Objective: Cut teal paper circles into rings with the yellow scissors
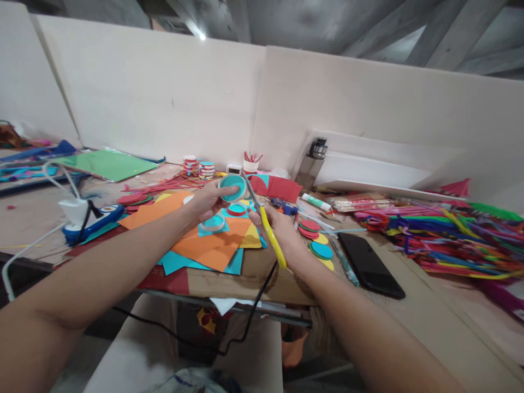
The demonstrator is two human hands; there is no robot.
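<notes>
My left hand (207,201) grips a small round piece (232,188) with a white rim and a blue inside, the thumb pressed on its face. In my right hand (278,224) is a pair of scissors (271,236) with yellow handles; the blades point up and away, close beside the round piece's right edge. Whether the blades touch it I cannot tell. Beneath my hands lie orange paper sheets (219,248) and blue paper (172,263). A similar white-rimmed round piece (212,222) and a red-rimmed one (237,209) rest on the paper.
Coloured paper discs (310,225) and a black phone (370,265) lie right of my right hand. A glue stick (316,202), a bottle (310,166) and bundles of pipe cleaners (446,234) are farther right. A blue power strip (93,224) sits left; a black cable (262,295) hangs over the front edge.
</notes>
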